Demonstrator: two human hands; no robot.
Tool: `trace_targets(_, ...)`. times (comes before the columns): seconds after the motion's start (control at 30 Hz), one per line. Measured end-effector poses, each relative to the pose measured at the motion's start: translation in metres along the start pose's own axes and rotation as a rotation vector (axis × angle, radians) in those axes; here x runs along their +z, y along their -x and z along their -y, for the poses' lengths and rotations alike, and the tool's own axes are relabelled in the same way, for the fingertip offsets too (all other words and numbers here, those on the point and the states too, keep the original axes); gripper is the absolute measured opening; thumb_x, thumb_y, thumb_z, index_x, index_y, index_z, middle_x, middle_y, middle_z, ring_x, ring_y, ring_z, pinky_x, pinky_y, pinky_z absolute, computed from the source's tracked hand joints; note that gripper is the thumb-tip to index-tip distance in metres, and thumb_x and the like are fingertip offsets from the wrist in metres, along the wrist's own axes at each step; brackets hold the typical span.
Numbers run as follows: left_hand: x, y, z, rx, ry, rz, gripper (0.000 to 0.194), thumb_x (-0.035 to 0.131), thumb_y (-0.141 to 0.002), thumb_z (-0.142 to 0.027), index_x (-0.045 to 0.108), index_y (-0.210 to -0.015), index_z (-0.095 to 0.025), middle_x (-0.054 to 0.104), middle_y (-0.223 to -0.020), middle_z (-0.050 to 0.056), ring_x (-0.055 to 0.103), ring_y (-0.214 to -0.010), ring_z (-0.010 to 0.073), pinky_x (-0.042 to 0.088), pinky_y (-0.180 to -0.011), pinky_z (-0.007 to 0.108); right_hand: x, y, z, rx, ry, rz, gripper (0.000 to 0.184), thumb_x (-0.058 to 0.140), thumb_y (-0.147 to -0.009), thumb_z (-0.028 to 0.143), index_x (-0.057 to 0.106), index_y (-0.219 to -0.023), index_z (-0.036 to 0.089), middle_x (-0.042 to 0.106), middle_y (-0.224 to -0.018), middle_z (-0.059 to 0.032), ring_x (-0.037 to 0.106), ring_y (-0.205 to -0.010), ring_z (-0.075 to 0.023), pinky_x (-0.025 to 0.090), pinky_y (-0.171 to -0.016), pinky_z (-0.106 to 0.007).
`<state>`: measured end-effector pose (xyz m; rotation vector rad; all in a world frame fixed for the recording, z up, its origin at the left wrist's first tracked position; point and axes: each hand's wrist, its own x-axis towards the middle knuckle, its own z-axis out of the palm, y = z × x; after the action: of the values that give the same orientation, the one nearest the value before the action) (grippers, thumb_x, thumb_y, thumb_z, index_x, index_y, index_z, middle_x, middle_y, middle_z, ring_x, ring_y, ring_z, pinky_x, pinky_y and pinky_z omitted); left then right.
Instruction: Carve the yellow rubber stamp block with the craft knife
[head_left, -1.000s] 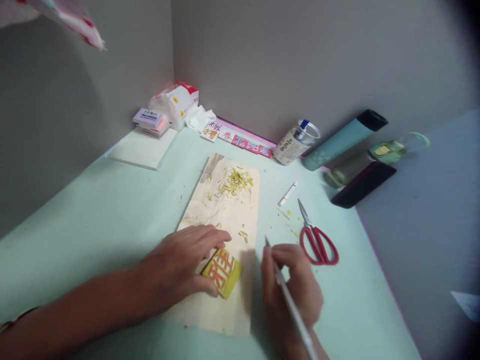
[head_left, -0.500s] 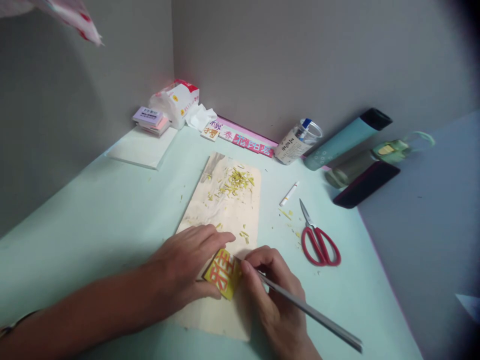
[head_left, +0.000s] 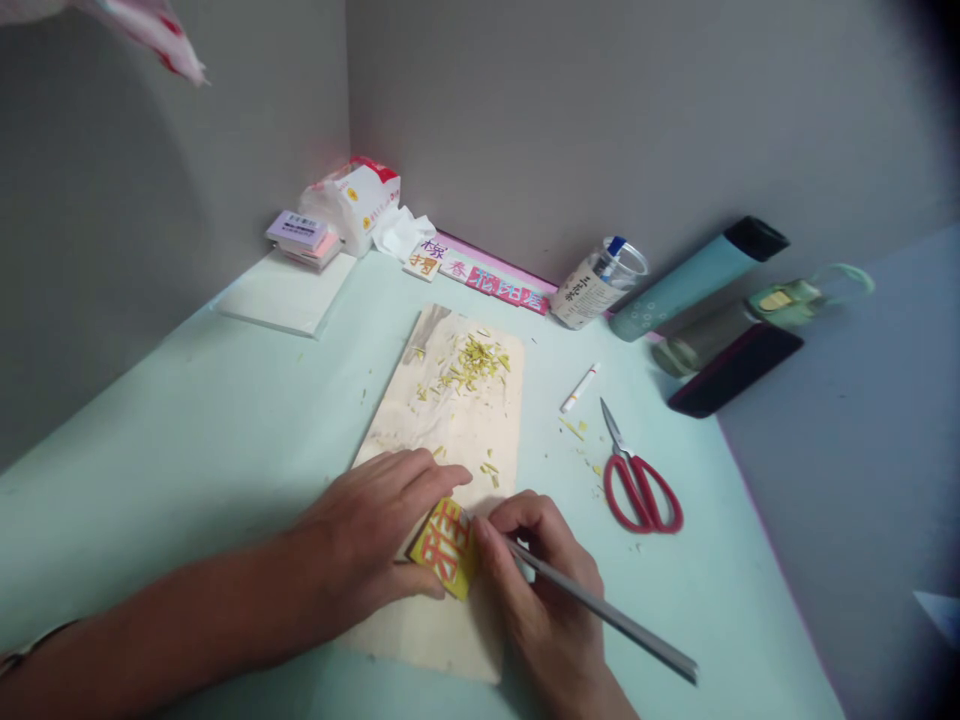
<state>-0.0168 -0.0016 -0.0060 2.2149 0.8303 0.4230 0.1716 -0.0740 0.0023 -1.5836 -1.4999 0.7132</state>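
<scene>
My left hand (head_left: 371,530) lies over a small yellow block with a red carved character (head_left: 444,546) and pins it down on a pale wooden board (head_left: 465,420). My right hand (head_left: 541,580) grips a thin grey carving tool (head_left: 611,622) like a pen, with its tip hidden behind my fingers at the block's right edge. Yellow shavings (head_left: 471,362) are scattered over the far half of the board.
Red-handled scissors (head_left: 637,485) and a small white pen (head_left: 579,388) lie right of the board. Against the wall stand a glass jar (head_left: 596,285), a teal bottle (head_left: 694,275), a dark case (head_left: 735,368), carved stamps (head_left: 480,280), a tissue pack (head_left: 352,205) and a white slab (head_left: 285,295).
My right hand has moved left from beside the scissors up to the block, and the tool has swung from upright to lying low. My left hand stayed on the block.
</scene>
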Motion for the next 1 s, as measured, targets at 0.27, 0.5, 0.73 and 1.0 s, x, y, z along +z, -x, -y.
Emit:
trace_targets(0.27,-0.0062,-0.0033,-0.0078,-0.065,-0.018,0.050,0.071,0.086,-0.071,-0.017,0.049,-0.131,-0.022,0.061,-0.124,0.006,0.057,-0.119,0.0268,0.044,-0.102,0.040,0.0005,-0.0005,0.0021,0.002,-0.024,-0.031,0.017,0.063,-0.093,0.024,0.056,-0.078,0.022,0.061,-0.067,0.0038,0.052,-0.053,-0.0097,0.041,-0.049,-0.019)
trace_targets(0.5,-0.0070,-0.0027,-0.0082,-0.071,0.005,0.051,0.067,0.084,-0.073,-0.016,0.050,-0.131,-0.022,0.062,-0.123,0.006,0.057,-0.118,0.0268,0.044,-0.103,0.040,-0.0033,-0.0020,0.0058,0.039,-0.001,0.037,0.015,0.061,-0.094,0.025,0.058,-0.079,0.021,0.061,-0.070,0.0015,0.054,-0.056,-0.0118,0.043,-0.052,-0.022)
trace_targets(0.73,-0.0067,-0.0032,-0.0080,-0.067,0.007,0.049,0.070,0.086,-0.072,-0.017,0.050,-0.131,-0.022,0.062,-0.123,0.006,0.057,-0.118,0.0263,0.044,-0.103,0.040,-0.0045,-0.0037,0.0077,0.059,-0.047,0.074,0.016,0.058,-0.096,0.027,0.058,-0.080,0.021,0.062,-0.073,0.0006,0.054,-0.061,-0.0128,0.044,-0.055,-0.023)
trace_targets(1.0,-0.0033,-0.0019,-0.0049,-0.057,0.008,0.054,0.071,0.086,-0.071,-0.015,0.049,-0.132,-0.020,0.061,-0.123,0.007,0.056,-0.119,0.0272,0.042,-0.103,0.041,-0.0024,-0.0041,0.0050,0.083,-0.118,0.041,0.019,0.062,-0.094,0.029,0.059,-0.078,0.021,0.062,-0.071,0.0013,0.054,-0.060,-0.0124,0.044,-0.055,-0.022)
